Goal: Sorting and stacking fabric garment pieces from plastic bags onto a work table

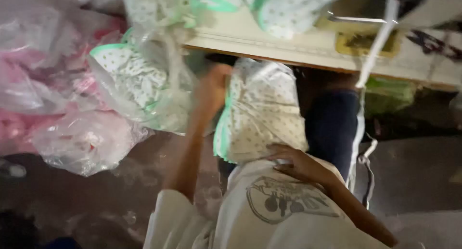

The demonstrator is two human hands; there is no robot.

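A clear plastic bag packed with white, dotted, green-trimmed fabric stands upright in front of my chest, just under the edge of a white table. My left hand is blurred and grips the bag's upper left side. My right hand presses against the bag's bottom edge with its fingers curled under it, holding it up. My white printed shirt fills the lower middle of the view.
Clear bags of pink fabric and another bag of dotted green-trimmed fabric are heaped at the left. More dotted pieces lie on the table. A dark blue trouser leg and a hanging white strap are at the right.
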